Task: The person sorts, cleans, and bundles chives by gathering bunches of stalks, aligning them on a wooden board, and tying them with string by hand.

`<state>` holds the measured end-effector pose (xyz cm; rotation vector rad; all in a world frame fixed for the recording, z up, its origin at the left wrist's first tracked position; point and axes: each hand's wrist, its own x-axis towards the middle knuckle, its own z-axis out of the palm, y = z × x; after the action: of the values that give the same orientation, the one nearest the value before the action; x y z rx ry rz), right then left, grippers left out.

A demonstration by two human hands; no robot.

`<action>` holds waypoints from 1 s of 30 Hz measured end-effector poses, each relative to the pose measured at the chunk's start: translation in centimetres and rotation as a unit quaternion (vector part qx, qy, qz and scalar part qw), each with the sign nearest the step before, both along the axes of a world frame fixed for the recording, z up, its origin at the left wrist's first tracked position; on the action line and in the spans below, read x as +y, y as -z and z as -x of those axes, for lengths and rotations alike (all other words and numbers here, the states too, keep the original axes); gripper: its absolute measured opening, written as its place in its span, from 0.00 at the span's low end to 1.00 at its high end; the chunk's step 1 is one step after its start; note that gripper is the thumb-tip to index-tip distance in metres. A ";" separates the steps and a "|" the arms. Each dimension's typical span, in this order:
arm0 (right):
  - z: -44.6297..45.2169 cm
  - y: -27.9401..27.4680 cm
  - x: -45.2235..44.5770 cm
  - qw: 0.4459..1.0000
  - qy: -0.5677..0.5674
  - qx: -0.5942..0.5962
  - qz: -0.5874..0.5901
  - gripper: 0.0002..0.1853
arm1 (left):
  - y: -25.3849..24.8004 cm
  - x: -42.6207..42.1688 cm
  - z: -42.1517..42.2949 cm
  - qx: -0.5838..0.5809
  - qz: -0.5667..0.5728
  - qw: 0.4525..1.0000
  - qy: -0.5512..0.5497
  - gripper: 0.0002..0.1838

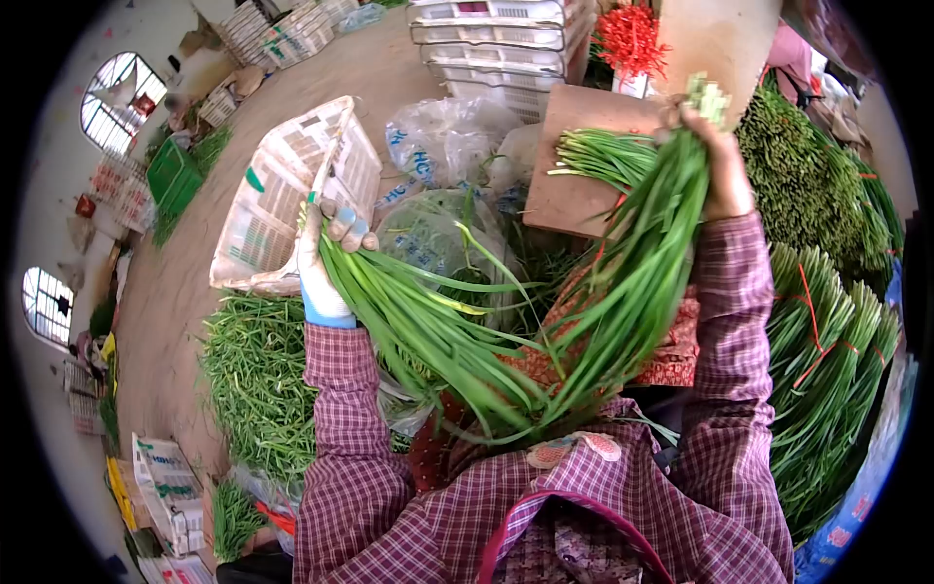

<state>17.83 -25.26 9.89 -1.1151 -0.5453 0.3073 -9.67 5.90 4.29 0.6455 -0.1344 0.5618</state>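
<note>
My left hand [331, 248], in a pale glove, is closed round one end of a bunch of long green stalks [418, 302] beside a white crate. Raised at the right, my right hand [718, 161] grips a second bunch [662, 234] near its pale cut ends, which point up. The leaves of both bunches hang down and meet in front of my chest. Behind the right bunch, a smaller bundle of green stalks [608, 156] lies on a brown board [574, 109].
A white crate [255, 209] stands beyond my left hand, with loose greens [258, 389] below it. Clear plastic bags [448, 141] lie in the middle. Stacked crates [491, 44] and red ties [630, 41] are at the back. Tied green bundles [827, 370] fill the right side.
</note>
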 end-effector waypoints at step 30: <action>14.6 3.4 7.0 0.872 -0.100 -0.368 0.306 0.15 | -0.9 -2.7 -2.5 -0.133 -0.010 0.990 0.047 0.12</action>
<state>3.24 -18.23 6.52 -1.8102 -1.3097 0.2285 -7.19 3.23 5.24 0.5780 -0.4187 0.5529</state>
